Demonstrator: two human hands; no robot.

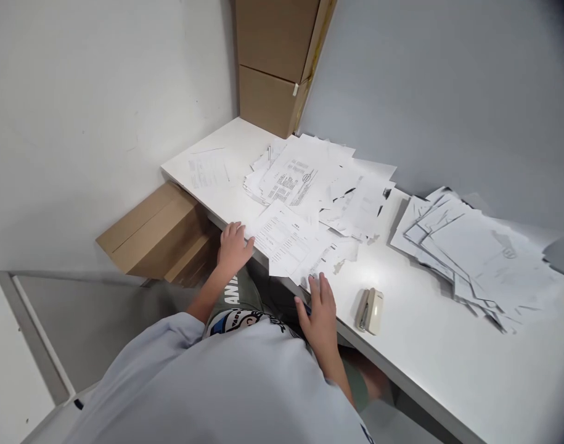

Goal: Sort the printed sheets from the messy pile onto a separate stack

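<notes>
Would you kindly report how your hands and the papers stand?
Left hand at printed sheet edge; right hand at its lower edge; stapler nearby, not blocking.

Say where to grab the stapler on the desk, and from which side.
Probably across the cream body of the stapler, thumb and fingers on its long sides, coming down from above with the right hand, which is closest. Its narrow, rounded shape suits a one-hand grip, and it lies apart from the papers on the white desk, leaving room for fingers around it.
</notes>
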